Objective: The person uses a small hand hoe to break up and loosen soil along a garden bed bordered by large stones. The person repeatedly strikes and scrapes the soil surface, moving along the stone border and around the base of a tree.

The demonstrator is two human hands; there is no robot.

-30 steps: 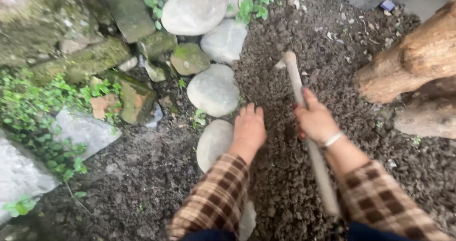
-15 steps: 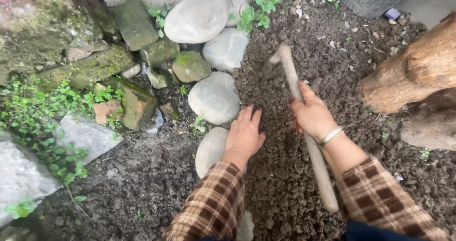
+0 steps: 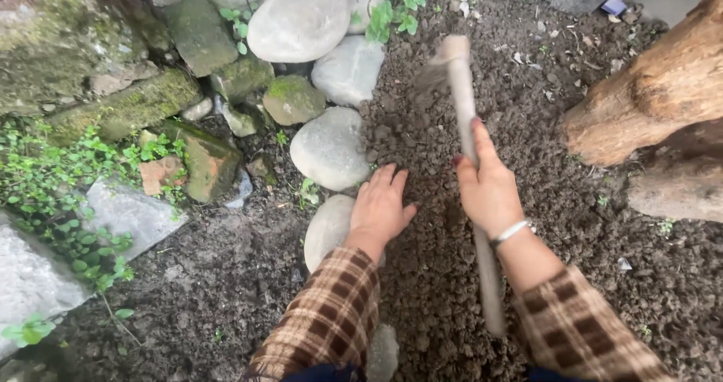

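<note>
Wooden handle [image 3: 468,133] sits clamped in our right hand [image 3: 488,190] mid-shaft, likely stiff and head-heavy, tool head [image 3: 437,70] blurred over the loose soil [image 3: 452,292], while our left hand [image 3: 380,209] lies spread flat beside the grey stones [image 3: 327,149].

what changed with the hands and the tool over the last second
The wooden-handled tool rose, its blurred head farther from the person; the right hand kept its grip. The left hand stayed flat on the soil beside the stones.
</note>
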